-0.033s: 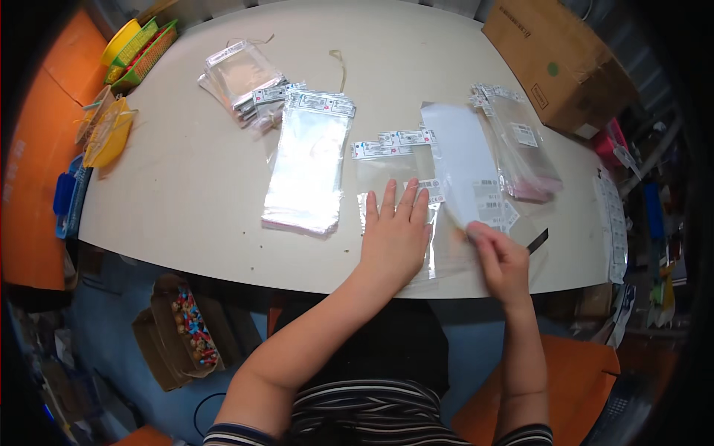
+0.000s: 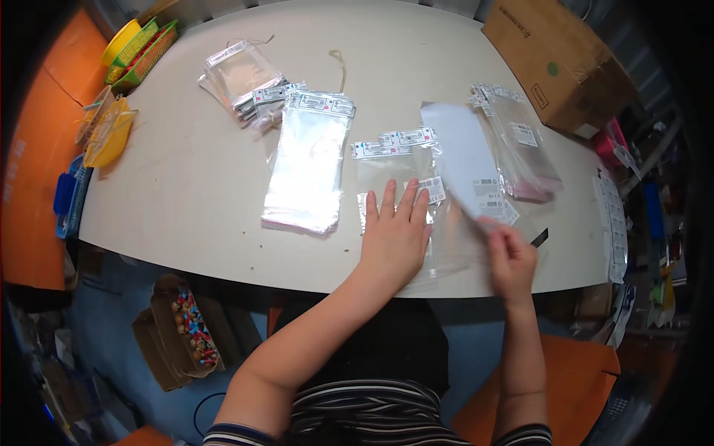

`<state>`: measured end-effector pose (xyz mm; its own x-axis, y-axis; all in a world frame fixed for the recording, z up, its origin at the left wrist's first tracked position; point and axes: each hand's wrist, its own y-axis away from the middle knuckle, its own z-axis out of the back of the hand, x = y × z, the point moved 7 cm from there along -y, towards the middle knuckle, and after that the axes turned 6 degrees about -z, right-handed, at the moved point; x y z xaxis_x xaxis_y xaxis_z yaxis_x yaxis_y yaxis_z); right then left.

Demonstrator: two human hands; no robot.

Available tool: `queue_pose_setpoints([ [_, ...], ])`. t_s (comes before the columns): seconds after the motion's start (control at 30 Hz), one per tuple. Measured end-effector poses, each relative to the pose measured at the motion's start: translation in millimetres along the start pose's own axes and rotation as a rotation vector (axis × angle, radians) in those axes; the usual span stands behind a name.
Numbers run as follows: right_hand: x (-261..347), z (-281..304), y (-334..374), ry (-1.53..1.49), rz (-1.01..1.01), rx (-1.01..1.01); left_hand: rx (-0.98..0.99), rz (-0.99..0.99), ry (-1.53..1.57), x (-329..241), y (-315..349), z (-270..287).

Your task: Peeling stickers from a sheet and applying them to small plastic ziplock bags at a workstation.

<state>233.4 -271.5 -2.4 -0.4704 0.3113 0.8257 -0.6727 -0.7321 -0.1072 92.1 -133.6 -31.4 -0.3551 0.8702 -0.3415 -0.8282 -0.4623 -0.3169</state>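
My left hand (image 2: 394, 241) lies flat with fingers spread on clear plastic bags (image 2: 383, 175) with printed header strips. A small white label (image 2: 431, 190) sits on a bag by its fingertips. To the right, my right hand (image 2: 512, 256), slightly blurred, is closed in a pinch at the lower edge of a white label sheet (image 2: 465, 149). Printed labels show low on that sheet, and its lower left edge bends up. What exactly lies between the fingertips is partly hidden. Left of my hands rests a thick stack of clear bags (image 2: 306, 167).
Further bags (image 2: 245, 70) lie at the far left, and labelled bags (image 2: 524, 149) at the right. A cardboard box (image 2: 554, 59) stands at the back right. Baskets (image 2: 141, 56) line the left edge. Below the table, an open carton (image 2: 167, 334) holds small colourful pieces.
My right hand has moved slightly right, and the sheet's lower left edge has bent further that way, uncovering more of the label on the bag. My left hand stays in place.
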Motion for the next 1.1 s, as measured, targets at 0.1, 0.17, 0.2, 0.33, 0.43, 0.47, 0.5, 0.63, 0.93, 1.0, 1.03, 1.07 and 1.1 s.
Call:
queue_pose_setpoints([
  [0.1,-6,35,-4,-0.250,0.042,-0.367,0.017,-0.020,0.013,-8,-6,-3],
  [0.17,6,54,-6,-0.506,0.062,-0.561,0.028,-0.023,0.015,-14,-11,-8],
  [0.2,3,56,-5,-0.478,0.091,-0.601,0.028,-0.033,0.010,-16,-12,-11],
  [0.33,-2,53,6,-0.387,0.131,-0.648,0.056,-0.094,0.074,-27,-20,-11],
  [0.43,-5,45,16,-0.276,0.218,-0.558,0.036,-0.087,0.140,-22,-16,3],
  [0.47,15,38,20,-0.145,0.369,-0.503,0.002,-0.038,0.145,-13,-12,12],
  [0.5,32,30,25,-0.012,0.516,-0.444,0.002,0.025,0.110,-2,-4,19],
  [0.63,56,1,28,0.007,0.655,-0.219,0.078,0.066,-0.062,32,41,34],
  [0.93,67,-35,41,0.121,0.798,-0.135,-0.090,0.156,0.432,42,41,70],
  [1.0,71,-44,46,0.132,0.790,-0.080,-0.128,0.505,1.105,43,40,61],
  [1.03,75,-48,51,0.134,0.789,-0.080,-0.128,0.505,1.107,43,35,58],
  [1.07,80,-56,58,0.087,0.814,-0.010,-0.056,0.588,1.352,40,31,46],
  [1.1,85,-63,63,0.040,0.839,0.061,0.021,0.669,1.596,35,29,34],
])
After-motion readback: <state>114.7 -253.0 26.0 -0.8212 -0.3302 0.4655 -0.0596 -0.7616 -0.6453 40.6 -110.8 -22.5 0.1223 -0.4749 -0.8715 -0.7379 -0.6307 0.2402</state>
